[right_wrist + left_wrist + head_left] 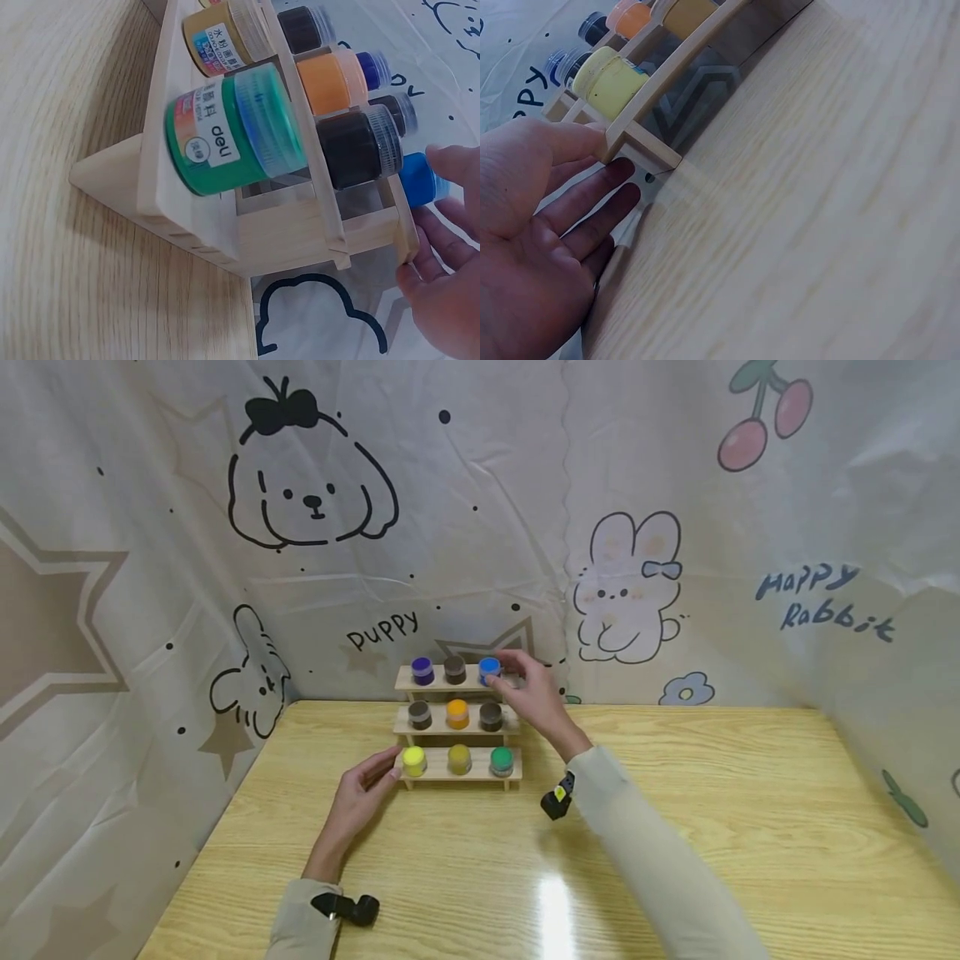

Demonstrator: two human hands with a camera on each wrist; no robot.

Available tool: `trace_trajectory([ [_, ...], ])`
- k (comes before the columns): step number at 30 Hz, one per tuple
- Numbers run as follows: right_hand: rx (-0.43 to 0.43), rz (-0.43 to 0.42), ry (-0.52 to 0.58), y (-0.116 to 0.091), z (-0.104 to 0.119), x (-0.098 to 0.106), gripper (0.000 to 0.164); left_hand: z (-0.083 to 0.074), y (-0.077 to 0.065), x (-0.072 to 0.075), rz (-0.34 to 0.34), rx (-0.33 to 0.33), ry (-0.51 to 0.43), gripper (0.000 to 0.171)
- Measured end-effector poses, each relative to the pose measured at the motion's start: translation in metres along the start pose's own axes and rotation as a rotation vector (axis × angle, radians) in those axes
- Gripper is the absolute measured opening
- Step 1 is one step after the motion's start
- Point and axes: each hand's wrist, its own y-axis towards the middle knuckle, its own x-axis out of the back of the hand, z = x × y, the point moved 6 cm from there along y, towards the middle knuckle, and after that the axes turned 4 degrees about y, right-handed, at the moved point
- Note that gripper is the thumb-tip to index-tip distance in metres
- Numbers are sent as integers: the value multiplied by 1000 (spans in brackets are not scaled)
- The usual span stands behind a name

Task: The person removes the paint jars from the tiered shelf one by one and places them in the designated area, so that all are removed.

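Note:
A three-tier wooden rack [480, 775] bears several small paint jars in rows. My right hand [531, 692] pinches the blue paint jar [489, 668] at the right end of the top tier, thumb in front; the right wrist view shows fingers around that jar [417, 180]. At the bottom tier's left end, my left hand [362, 789] touches the shelf beside the yellow paint jar [413, 762]. Its thumb lies against the shelf's end in the left wrist view, while the other fingers [592, 225] extend loosely below.
The top tier also bears a purple jar [422, 671] and a dark jar [454, 669]. An orange jar [457, 714] stands between two dark ones on the middle tier. Ochre [459, 759] and green [502, 761] jars share the bottom tier. A printed curtain [480, 527] hangs behind the wooden table [675, 827].

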Motion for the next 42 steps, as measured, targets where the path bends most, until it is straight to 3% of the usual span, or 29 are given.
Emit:
trace_trajectory([
  [7,-29,-22,-57,2,0,-1,39,-1,0,0,-10,12,1,45],
  [23,-46,-40,-4,3,-3,-2,36,3,-1,3,-17,32,-17,45],
  [29,-21,-49,67,-2,0,8,34,3,0,2,-14,32,-12,45],
  [42,57,-105,105,-22,-4,42,35,4,1,2,-14,25,-11,45],
])
